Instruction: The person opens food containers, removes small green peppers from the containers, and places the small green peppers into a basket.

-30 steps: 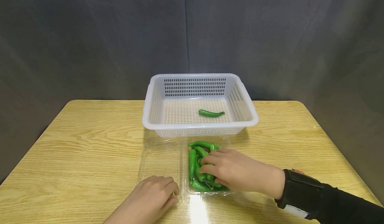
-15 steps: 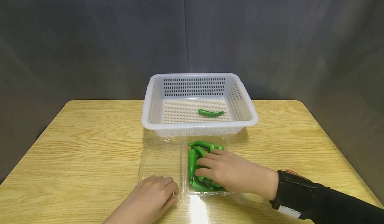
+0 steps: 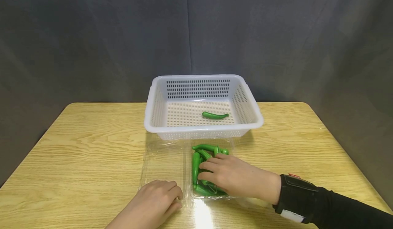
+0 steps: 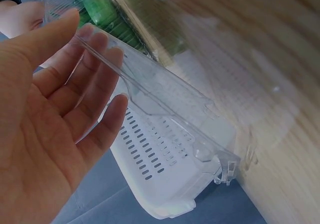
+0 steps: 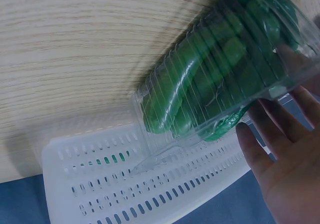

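Note:
In the head view, my right hand [image 3: 237,175] reaches down into the full side of a clear plastic clamshell box [image 3: 211,197], its fingers bent and spread over several green chili peppers [image 3: 195,169]. Its fingertips are hidden among the peppers, so I cannot tell whether it grips one. In the right wrist view, fingers [image 5: 280,134] hang over the box's rim, and the peppers show through the ribbed wall. My left hand [image 3: 156,200] lies at the near edge of the box's open lid [image 3: 165,161]. The left wrist view shows its fingers [image 4: 95,84] loosely bent against the lid edge.
Behind the box stands a white perforated plastic basket [image 3: 156,120] with one green chili pepper [image 3: 215,115] on its floor. Wooden tabletop [image 3: 86,154] extends to both sides. A dark grey curtain [image 3: 122,45] hangs beyond the table's far edge.
My right hand has shifted slightly left and settled lower over the peppers, uncovering a pepper end at the box's far right corner. The left hand has stayed in place.

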`<state>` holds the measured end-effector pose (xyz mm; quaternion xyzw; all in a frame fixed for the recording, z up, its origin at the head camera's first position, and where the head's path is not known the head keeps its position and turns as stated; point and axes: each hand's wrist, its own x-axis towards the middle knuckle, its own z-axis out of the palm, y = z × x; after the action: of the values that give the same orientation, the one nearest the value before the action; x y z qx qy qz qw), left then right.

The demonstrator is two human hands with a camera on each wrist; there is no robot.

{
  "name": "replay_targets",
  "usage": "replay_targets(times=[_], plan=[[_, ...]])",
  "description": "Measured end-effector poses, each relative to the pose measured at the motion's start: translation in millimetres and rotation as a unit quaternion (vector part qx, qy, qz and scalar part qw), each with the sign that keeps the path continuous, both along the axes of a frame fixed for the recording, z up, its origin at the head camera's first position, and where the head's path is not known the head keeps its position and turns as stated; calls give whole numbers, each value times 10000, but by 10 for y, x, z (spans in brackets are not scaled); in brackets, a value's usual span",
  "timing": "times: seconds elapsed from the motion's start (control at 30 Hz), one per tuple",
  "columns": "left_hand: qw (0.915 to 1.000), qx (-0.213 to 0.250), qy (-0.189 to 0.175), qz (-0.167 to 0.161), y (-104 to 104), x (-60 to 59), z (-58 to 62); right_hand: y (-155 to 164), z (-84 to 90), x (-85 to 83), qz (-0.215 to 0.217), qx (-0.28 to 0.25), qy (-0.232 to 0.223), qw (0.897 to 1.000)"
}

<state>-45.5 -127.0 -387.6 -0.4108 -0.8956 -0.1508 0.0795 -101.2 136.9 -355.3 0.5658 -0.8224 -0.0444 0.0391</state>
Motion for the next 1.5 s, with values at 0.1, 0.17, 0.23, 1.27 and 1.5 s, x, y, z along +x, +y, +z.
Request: replay_targets(times=[0.1,0.17,0.23,1.27,1.5], plan=[[10000,17,-12,12,0,1,-2,1,-11,-1,30,-48,35,10000],[10000,33,-4,15,0,3,-2,1,-16,-3,56,-88,57,9999],[10000,56,27,14,1,4,-3,4,-19,-7,79,-117,72,9999],[10000,81,-15,-44,-11,5,-3,21,46,23,-390,-1330,-165,9902],[9999,86,-75,-61,-8,2,-3,49,111,28,-451,-1634,-347,9849]])
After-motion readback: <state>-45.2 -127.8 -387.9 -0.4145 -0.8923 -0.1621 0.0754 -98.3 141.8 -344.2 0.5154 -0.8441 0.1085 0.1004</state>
